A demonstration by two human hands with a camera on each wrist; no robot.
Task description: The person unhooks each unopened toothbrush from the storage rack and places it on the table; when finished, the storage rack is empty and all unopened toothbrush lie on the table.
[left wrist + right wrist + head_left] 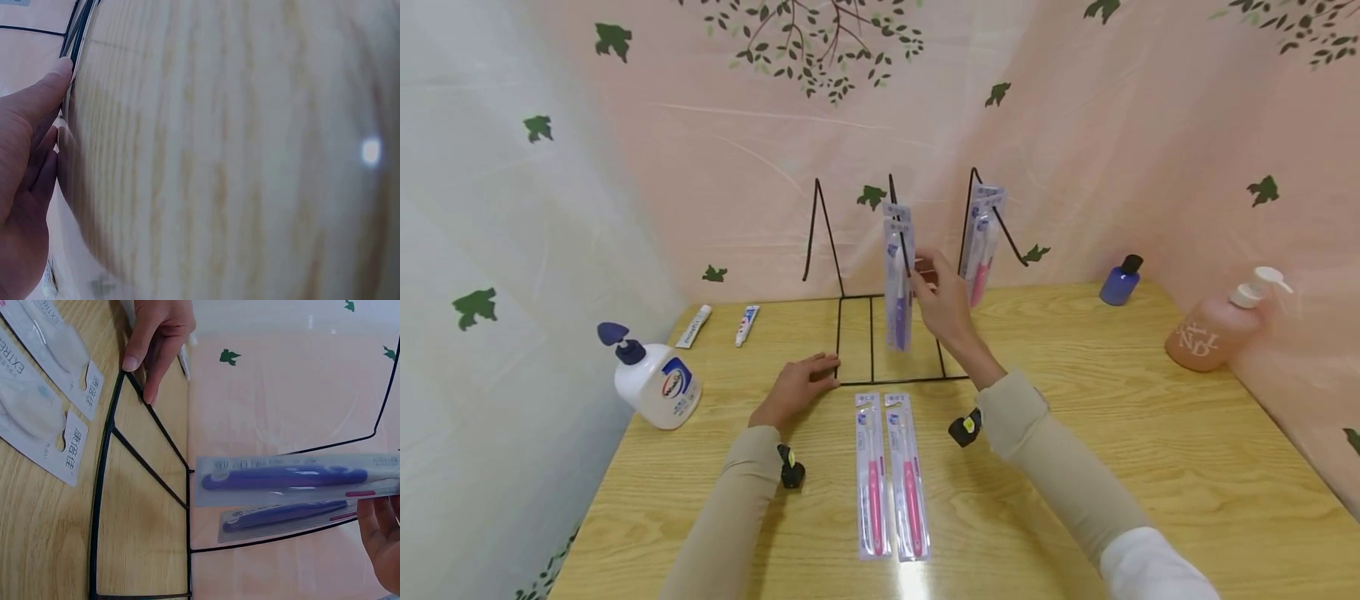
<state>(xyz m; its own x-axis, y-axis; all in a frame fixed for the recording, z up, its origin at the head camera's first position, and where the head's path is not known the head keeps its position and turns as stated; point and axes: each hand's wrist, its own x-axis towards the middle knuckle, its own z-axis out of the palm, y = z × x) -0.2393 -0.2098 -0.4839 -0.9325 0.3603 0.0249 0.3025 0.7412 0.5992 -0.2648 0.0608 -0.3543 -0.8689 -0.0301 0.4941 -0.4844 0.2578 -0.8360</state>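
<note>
Head — two hands point(796, 387) point(946, 307), one rack point(910, 381), two purple toothbrushes point(900, 323)

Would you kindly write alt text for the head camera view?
A person's right hand is at the edge of packaged purple toothbrushes hanging on the middle hook of a black wire rack, while the left hand touches the rack. Two packaged pink toothbrushes lie on the wooden table in front.
</note>
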